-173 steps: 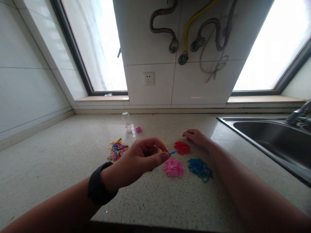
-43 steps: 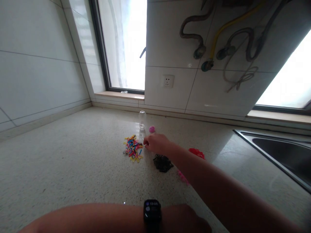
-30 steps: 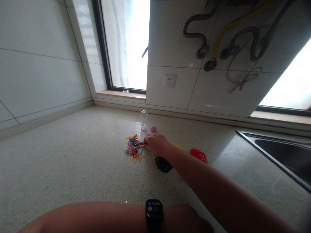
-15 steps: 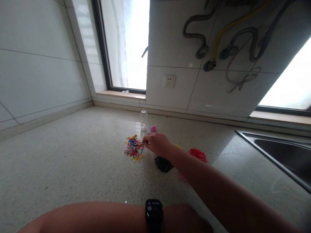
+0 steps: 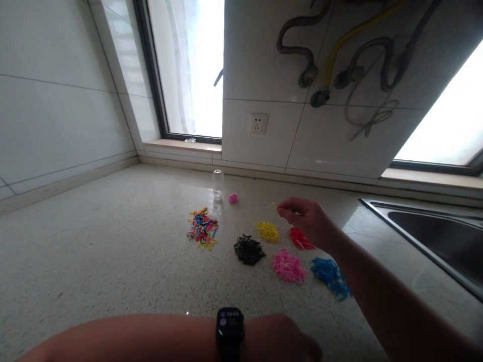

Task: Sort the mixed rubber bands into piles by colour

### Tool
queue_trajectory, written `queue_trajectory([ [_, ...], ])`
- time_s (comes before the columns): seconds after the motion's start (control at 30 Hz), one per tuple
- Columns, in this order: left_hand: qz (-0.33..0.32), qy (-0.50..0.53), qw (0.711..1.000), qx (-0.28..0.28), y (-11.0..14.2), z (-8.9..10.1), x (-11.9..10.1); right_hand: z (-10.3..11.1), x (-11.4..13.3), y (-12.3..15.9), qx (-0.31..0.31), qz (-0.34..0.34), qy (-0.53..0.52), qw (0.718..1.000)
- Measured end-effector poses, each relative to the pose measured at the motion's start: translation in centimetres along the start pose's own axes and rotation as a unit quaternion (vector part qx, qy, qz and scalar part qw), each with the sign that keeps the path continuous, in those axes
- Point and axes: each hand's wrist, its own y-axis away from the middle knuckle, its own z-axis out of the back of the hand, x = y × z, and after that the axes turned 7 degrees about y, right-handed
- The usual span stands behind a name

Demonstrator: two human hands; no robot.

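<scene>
My right hand pinches a small yellow rubber band above the counter, just beyond the yellow pile and the red pile. A mixed-colour pile of rubber bands lies to the left. Nearer to me are a black pile, a pink pile and a blue pile, partly behind my right forearm. My left hand rests at the bottom edge, with a black watch on its wrist; its fingers are dark and cannot be made out.
A clear bottle stands towards the wall, beside a pink cap-like piece. At the right, a steel sink is set into the speckled counter. A socket and pipes are on the tiled wall.
My right hand has moved right from the mixed pile, carrying a yellow rubber band, and uncovers the yellow, pink and blue piles. The left arm stays across the bottom.
</scene>
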Motion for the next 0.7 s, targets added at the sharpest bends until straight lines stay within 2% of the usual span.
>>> queue_trajectory([
  [0.13, -0.003, -0.013, 1.000, 0.002, 0.0, 0.5, -0.3, 1.5, -1.6, 1.6, -0.047, -0.032, -0.032, 0.998],
  [0.33, -0.001, -0.043, 0.999, 0.002, 0.1, 1.5, -1.0, 0.8, -2.5, 2.2, -0.047, -0.023, -0.058, 0.997],
  [0.47, -0.004, -0.074, 0.997, -0.012, 0.2, 1.4, -1.3, 0.7, -2.1, 2.4, -0.074, 0.007, -0.087, 0.993],
  [0.6, -0.003, -0.076, 0.997, -0.006, 0.1, 1.5, -1.4, 1.0, -1.2, 2.9, -0.098, 0.056, -0.101, 0.988],
  [0.7, -0.005, -0.081, 0.997, 0.004, 0.0, 1.6, -1.5, 1.0, -0.7, 3.3, -0.105, 0.066, -0.099, 0.987],
])
